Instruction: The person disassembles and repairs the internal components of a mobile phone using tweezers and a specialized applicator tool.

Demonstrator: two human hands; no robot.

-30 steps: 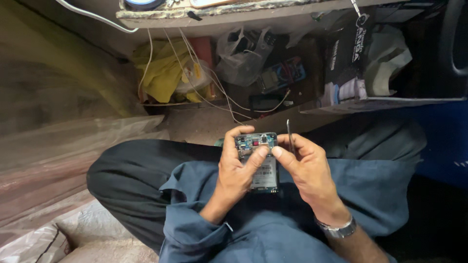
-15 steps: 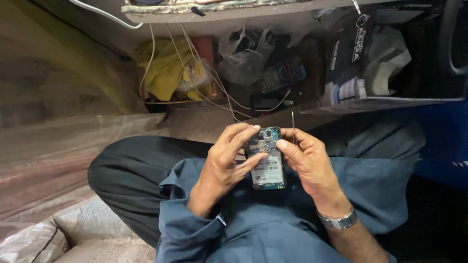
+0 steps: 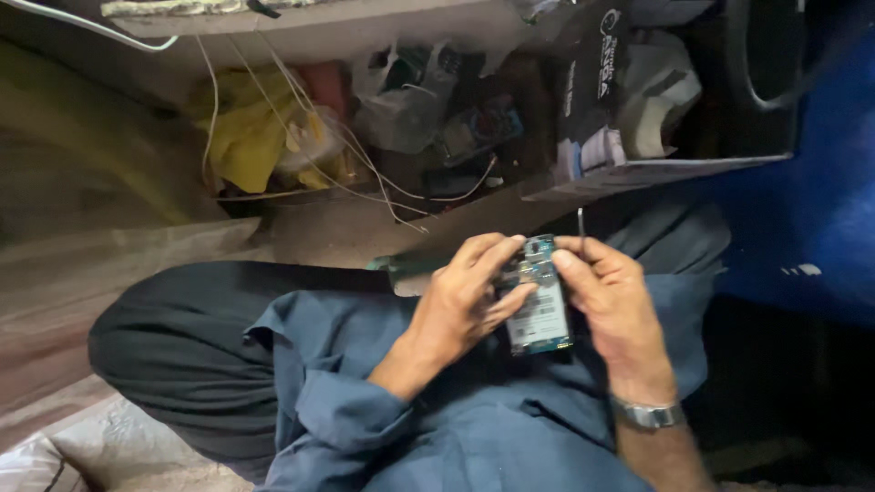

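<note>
An opened phone (image 3: 540,302) with its circuit board showing is held over my lap between both hands. My left hand (image 3: 463,299) grips its left side, fingers curled across the top. My right hand (image 3: 612,302) grips the right side, thumb pressing the upper board, and also holds a thin metal tool (image 3: 581,224) that sticks up above the fingers. A metal watch (image 3: 649,415) is on my right wrist. I sit cross-legged in blue clothes and dark trousers.
A low shelf (image 3: 301,27) runs overhead with white cables (image 3: 273,100) hanging down. Under it lie yellow cloth (image 3: 239,137), plastic bags (image 3: 401,109) and a dark box (image 3: 592,100). A blue surface (image 3: 811,228) is at right, a pale sack (image 3: 109,446) at lower left.
The view has shifted so hands and phone sit further right. My left fingers have curled further over the phone's top; both hands keep their hold.
</note>
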